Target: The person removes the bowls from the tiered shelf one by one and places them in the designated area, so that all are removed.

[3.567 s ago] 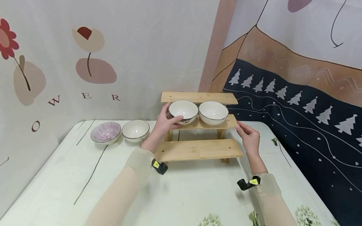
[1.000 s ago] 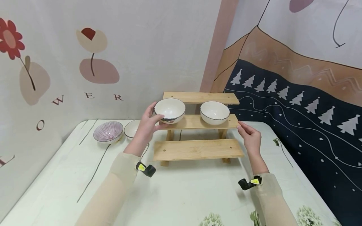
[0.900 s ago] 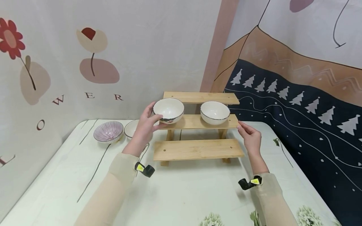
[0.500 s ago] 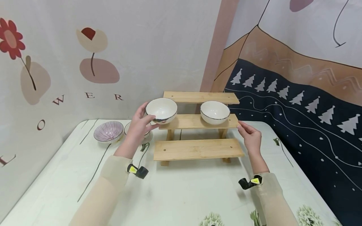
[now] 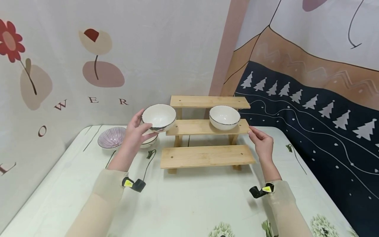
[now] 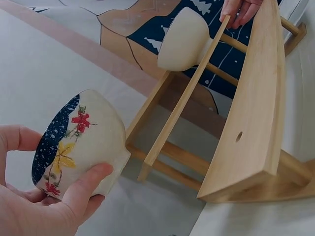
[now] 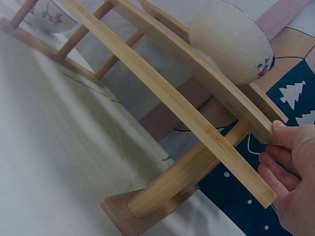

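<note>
My left hand (image 5: 134,133) grips a white bowl (image 5: 159,116) with a dark rim, thumb on its near side. In the left wrist view, red and yellow flowers and a speckled blue band decorate the bowl's outside. It is in the air just beyond the left end of the middle shelf (image 5: 195,127) of a three-step wooden rack (image 5: 207,156). A second white bowl (image 5: 224,118) sits upright near the right end of that shelf. My right hand (image 5: 262,143) pinches the shelf's right end between thumb and fingers.
On the cloth-covered table (image 5: 189,204), a purple striped bowl (image 5: 111,137) stands at the left. Another white bowl (image 5: 150,141) beside it is partly hidden by my left hand and the held bowl. Printed curtains (image 5: 163,49) hang behind the rack.
The left hand has carried the flowered bowl leftward, from beside the second bowl on the middle shelf to past the shelf's left end. The right hand keeps its place on the shelf end.
</note>
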`<state>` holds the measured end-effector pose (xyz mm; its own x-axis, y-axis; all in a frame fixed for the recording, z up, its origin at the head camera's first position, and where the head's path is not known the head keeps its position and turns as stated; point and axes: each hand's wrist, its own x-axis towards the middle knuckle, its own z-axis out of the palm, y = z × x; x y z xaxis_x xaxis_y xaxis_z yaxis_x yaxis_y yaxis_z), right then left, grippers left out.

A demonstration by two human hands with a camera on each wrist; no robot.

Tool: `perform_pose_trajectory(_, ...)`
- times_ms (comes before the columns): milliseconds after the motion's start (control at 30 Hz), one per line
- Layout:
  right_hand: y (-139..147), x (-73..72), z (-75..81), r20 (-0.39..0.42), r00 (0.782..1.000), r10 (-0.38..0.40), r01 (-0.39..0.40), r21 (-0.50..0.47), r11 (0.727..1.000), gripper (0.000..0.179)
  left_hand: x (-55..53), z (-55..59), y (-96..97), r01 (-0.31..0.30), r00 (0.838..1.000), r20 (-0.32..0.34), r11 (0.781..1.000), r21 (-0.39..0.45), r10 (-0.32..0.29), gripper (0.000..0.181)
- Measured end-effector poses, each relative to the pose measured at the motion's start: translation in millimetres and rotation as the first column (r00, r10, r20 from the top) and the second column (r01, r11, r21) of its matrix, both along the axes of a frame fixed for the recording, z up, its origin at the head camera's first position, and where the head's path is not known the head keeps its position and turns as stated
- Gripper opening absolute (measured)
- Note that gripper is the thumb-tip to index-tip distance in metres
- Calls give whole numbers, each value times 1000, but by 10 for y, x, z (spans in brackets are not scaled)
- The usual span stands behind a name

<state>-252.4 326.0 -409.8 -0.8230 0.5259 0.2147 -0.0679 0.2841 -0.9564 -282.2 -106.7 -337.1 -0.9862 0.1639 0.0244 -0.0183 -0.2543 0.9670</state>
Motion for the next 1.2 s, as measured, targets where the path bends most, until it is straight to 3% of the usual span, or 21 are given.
perform_pose_trajectory(700,13,-16,-11,-22,1000,0,0,-20,1000,39,200,-132,-344,14,1000,-16,1000,11,-14,77)
perform_pose_trajectory(1200,10,-25,-11,-25,1000,-1,0,-25,1000,37,355,-363,-634,7,1000,-15,1000,7,-7,73)
